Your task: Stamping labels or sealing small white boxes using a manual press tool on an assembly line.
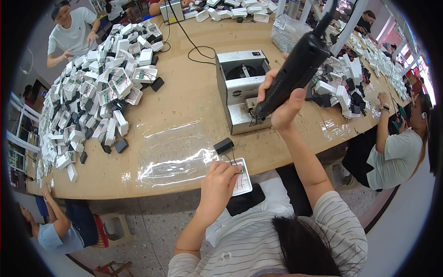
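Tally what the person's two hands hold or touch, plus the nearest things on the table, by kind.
Black electric screwdrivers, in right hand: 1
White open casings, under left hand: 1
Black adapter blocks: 1
Grey metal machines: 1
Total: 4

1. A big heap of white casings (99,87) with small black blocks mixed in covers the left end of the counter (184,99).
2. A grey metal machine (240,90) stands near the middle of the counter, its black cable (191,44) running toward the far edge.
3. A second pile of white and black parts (344,87) lies toward the right end.
4. A clear plastic bag (173,161) lies flat by the near edge.
5. A clear bag of small parts (290,31) sits at the far edge.
6. Other people (71,32) sit around the counter.
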{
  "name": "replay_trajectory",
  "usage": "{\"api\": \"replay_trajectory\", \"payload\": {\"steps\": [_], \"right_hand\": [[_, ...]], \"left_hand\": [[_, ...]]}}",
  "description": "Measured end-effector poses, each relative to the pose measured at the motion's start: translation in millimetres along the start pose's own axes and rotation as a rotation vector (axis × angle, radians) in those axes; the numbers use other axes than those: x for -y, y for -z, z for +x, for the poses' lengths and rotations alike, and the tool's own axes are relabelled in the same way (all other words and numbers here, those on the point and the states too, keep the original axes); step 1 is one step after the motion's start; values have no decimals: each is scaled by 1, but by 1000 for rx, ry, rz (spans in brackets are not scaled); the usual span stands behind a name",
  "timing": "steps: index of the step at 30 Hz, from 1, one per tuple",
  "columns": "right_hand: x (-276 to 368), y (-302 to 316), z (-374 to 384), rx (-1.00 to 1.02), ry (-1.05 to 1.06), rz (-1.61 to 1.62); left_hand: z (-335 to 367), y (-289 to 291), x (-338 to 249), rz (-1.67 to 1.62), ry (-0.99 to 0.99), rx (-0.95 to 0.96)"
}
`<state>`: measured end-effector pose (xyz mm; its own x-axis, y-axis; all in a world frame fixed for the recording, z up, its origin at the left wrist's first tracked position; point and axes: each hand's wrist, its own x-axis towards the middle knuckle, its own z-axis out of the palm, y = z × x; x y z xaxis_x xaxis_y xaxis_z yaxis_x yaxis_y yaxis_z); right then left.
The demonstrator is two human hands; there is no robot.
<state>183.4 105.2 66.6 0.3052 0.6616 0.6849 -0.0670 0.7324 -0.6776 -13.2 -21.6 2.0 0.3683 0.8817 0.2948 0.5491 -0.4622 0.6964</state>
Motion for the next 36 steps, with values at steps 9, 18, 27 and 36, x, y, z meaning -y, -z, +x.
{"api": "replay_trajectory", "payload": {"steps": [9,18,27,36], "right_hand": [[1,3,7,223,-138,147],[43,-6,-47,245,-222,157],[47,-9,-92,350,-361,126],[43,-8,-99,366,-386,117]], "left_hand": [[-2,-1,1,-20,27,3],[-1,3,5,-26,-6,38],[-4,-3,9,30,-55,4],[-4,-4,9,51,-61,-3]]}}
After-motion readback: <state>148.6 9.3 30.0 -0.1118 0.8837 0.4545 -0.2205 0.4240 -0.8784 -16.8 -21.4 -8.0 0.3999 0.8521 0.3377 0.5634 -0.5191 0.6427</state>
